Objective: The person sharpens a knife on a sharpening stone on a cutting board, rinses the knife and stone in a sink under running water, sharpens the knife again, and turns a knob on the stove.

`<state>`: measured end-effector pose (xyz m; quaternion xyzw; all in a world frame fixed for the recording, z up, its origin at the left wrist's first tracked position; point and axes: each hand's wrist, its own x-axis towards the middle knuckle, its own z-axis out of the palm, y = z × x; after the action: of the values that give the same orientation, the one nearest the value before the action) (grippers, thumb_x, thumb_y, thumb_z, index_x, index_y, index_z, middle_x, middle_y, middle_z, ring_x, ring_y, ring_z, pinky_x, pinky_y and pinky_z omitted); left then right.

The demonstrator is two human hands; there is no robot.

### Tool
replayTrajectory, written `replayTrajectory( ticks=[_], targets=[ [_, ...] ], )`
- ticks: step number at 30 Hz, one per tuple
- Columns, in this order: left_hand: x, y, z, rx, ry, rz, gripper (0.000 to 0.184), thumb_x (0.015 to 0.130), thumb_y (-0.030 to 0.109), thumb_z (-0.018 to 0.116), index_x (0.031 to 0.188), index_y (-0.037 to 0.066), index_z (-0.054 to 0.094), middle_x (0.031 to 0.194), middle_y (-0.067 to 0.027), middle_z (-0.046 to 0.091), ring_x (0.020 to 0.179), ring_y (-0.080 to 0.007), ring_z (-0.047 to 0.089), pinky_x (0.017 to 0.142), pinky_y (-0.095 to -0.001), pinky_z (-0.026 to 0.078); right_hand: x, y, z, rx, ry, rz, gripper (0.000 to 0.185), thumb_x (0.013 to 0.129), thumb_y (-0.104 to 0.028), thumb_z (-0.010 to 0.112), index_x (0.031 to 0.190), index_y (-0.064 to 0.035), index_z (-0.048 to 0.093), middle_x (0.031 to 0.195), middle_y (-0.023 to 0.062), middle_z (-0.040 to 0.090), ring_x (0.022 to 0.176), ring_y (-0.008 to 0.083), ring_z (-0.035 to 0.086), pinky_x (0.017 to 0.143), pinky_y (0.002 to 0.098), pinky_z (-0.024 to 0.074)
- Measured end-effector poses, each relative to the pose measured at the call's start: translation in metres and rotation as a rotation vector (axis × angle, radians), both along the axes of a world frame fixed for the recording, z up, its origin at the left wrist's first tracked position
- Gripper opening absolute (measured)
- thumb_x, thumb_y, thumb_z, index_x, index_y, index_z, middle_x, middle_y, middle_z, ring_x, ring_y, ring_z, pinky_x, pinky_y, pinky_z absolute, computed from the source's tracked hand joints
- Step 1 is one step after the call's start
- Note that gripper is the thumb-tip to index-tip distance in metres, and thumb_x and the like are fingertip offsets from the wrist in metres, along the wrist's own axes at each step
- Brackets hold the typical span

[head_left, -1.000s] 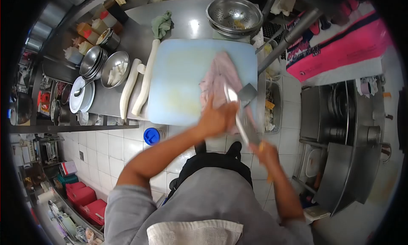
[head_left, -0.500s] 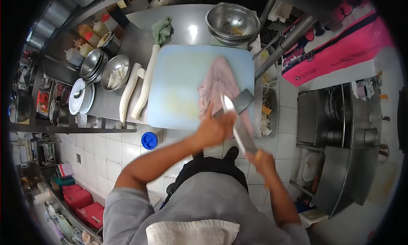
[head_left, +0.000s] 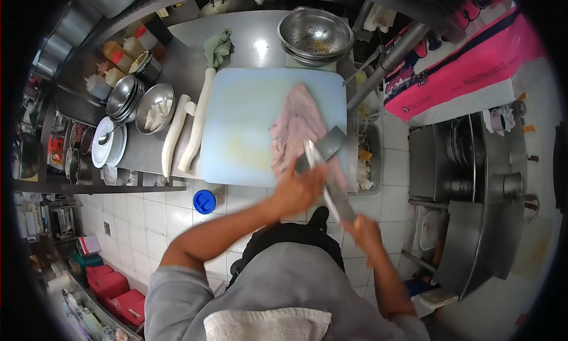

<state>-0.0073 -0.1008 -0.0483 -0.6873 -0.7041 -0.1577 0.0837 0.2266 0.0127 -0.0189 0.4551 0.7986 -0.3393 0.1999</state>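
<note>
Crossing the knife [head_left: 338, 202] with a flat grey slab [head_left: 332, 142] above the near right part of the cutting board [head_left: 236, 113]; pointing the blade forward and slightly left, apparently working its edge against the slab. Gripping the knife's handle in the right hand [head_left: 362, 231], with fingers wrapped closely round it. Holding the slab's near end in the left hand [head_left: 303, 186], with fingers partly curled about it; blurring too much to tell the firmness of that hold, or the exact contact between blade and slab. Calling, in judgement, for a constant shallow angle, light even pressure, and strokes spanning the edge from heel to tip. Likewise needing left fingers tucked clear of the blade's path, and a slab braced against tilting. Overlapping, in this view, the pale pink meat [head_left: 297, 113] spread on the board; probably working more cleanly off to the side, sparing the meat any grit. Including farther out, on the steel tabletop [head_left: 251, 51], 2 long white lengths [head_left: 197, 128] left of the board, a green cloth [head_left: 218, 48] and a colander [head_left: 319, 36] behind.
</note>
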Motion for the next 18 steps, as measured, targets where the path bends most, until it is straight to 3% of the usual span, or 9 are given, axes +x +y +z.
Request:
replayTrajectory(
  ticks=[3,6,8,10,12,13,15,17,18],
  targets=[
    [-0.079,0.068,0.015,0.074,-0.097,0.010,0.036,0.086,0.019,0.054,0.119,0.005,0.058,0.123,-0.0089,0.059,0.113,-0.0189,0.058,0.102,-0.0625,0.027,-0.083,0.056,0.019,0.069,0.185,-0.003,0.069,0.078,-0.066,0.058,0.090,0.0013,0.058,0.071,0.0223,0.064,0.070,0.0343,0.066,0.062,0.0445,0.0504],
    [-0.075,0.064,0.016,0.073,-0.090,-0.050,0.037,0.090,0.020,0.047,0.120,0.000,0.056,0.124,-0.0119,0.059,0.118,-0.0158,0.054,0.102,-0.0663,0.024,-0.074,0.056,0.007,0.128,0.273,0.063,0.071,0.078,-0.067,0.058,0.097,0.0019,0.060,0.072,0.0227,0.064,0.072,0.0356,0.066,0.064,0.0457,0.0506],
    [-0.031,0.031,0.010,-0.134,-0.113,-0.041,0.039,0.089,0.021,0.048,0.122,0.000,0.055,0.126,-0.0129,0.057,0.119,-0.0172,0.053,0.102,-0.0665,0.024,-0.022,0.019,-0.006,0.045,0.104,0.004,0.074,0.077,-0.066,0.059,0.107,0.0017,0.060,0.078,0.0239,0.065,0.077,0.0380,0.065,0.068,0.0465,0.0510],
    [0.025,-0.013,0.012,0.017,0.120,-0.093,0.044,0.082,0.022,0.056,0.121,0.001,0.057,0.126,-0.0117,0.058,0.120,-0.0205,0.053,0.102,-0.0677,0.024,0.045,-0.021,-0.015,-0.044,0.008,-0.018,0.077,0.075,-0.068,0.060,0.113,-0.0002,0.059,0.090,0.0258,0.066,0.086,0.0409,0.063,0.078,0.0467,0.0502],
    [0.047,-0.029,0.026,-0.025,-0.085,-0.119,0.041,0.081,0.024,0.059,0.117,0.004,0.061,0.128,-0.0111,0.057,0.122,-0.0191,0.052,0.102,-0.0694,0.022,0.055,-0.038,0.027,-0.200,0.075,-0.014,0.081,0.073,-0.071,0.058,0.113,-0.0009,0.058,0.089,0.0252,0.066,0.088,0.0414,0.064,0.081,0.0485,0.0486],
    [0.045,-0.031,0.028,-0.039,-0.113,-0.121,0.041,0.080,0.025,0.060,0.115,0.004,0.062,0.130,-0.0106,0.056,0.124,-0.0168,0.050,0.103,-0.0688,0.020,0.046,-0.033,0.025,-0.199,0.081,-0.012,0.081,0.073,-0.071,0.058,0.113,-0.0009,0.058,0.089,0.0252,0.066,0.088,0.0414,0.064,0.081,0.0485,0.0486],
    [0.000,0.002,-0.002,0.050,-0.132,-0.044,0.037,0.086,0.024,0.055,0.116,0.005,0.061,0.128,-0.0114,0.057,0.121,-0.0200,0.053,0.103,-0.0657,0.023,0.006,-0.006,0.015,0.162,0.070,0.057,0.079,0.075,-0.071,0.057,0.109,0.0000,0.060,0.086,0.0238,0.067,0.085,0.0413,0.064,0.076,0.0474,0.0505],
    [-0.057,0.054,0.018,-0.165,-0.303,0.118,0.035,0.090,0.023,0.050,0.118,0.006,0.059,0.126,-0.0116,0.057,0.114,-0.0240,0.056,0.103,-0.0627,0.025,-0.056,0.050,-0.011,0.106,0.107,0.071,0.074,0.076,-0.067,0.059,0.105,0.0013,0.060,0.081,0.0238,0.066,0.077,0.0408,0.065,0.069,0.0469,0.0510],
    [-0.084,0.072,0.018,-0.081,-0.227,0.074,0.035,0.091,0.023,0.048,0.120,0.006,0.058,0.125,-0.0113,0.058,0.113,-0.0251,0.057,0.103,-0.0623,0.024,-0.086,0.065,0.009,0.109,0.216,0.081,0.070,0.078,-0.064,0.059,0.102,0.0012,0.061,0.078,0.0239,0.066,0.074,0.0377,0.066,0.067,0.0463,0.0506]
  ],
)
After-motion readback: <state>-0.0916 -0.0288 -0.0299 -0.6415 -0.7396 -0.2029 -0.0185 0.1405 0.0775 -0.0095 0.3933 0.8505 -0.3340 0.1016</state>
